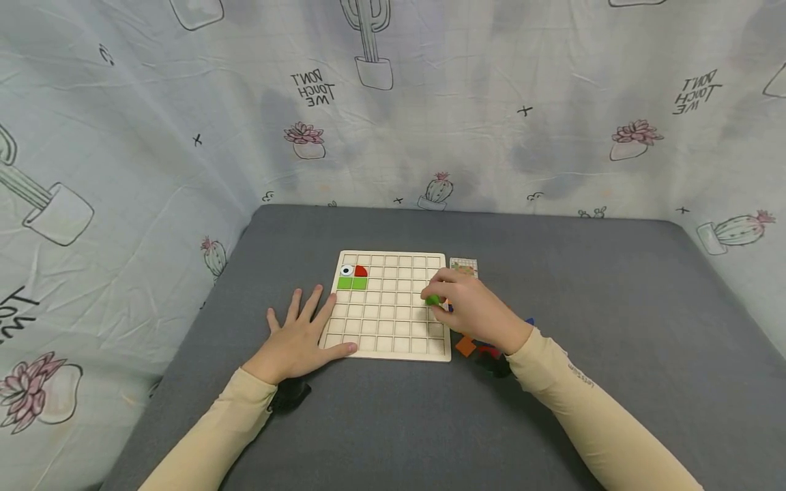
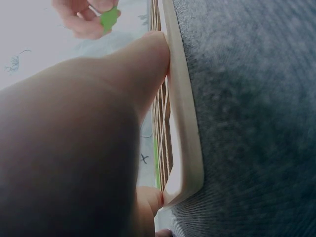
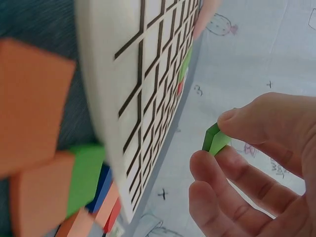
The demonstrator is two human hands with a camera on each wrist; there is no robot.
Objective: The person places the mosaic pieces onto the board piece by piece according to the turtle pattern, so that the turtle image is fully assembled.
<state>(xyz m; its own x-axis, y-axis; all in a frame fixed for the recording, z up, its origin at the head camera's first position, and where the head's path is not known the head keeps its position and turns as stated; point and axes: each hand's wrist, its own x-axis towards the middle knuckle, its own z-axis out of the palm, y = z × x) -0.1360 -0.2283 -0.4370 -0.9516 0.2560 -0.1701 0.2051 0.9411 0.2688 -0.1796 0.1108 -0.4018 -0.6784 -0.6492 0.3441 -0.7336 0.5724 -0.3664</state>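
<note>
A pale wooden grid board (image 1: 393, 327) lies on the grey table. In its upper left cells sit a white tile with a black eye dot (image 1: 346, 270), a red rounded tile (image 1: 361, 271) and two green square tiles (image 1: 353, 283). My left hand (image 1: 299, 342) is spread flat, with the thumb on the board's front edge and a fingertip at its left edge. Over the board's right side, my right hand (image 1: 469, 307) pinches a small green block (image 3: 216, 139) between thumb and fingertips.
Right of the board, partly under my right hand, lie loose coloured blocks, including an orange one (image 1: 465, 346) and a red one (image 1: 489, 351). A small patterned card (image 1: 463, 266) lies by the board's upper right corner. A printed curtain (image 1: 479, 136) hangs behind the table.
</note>
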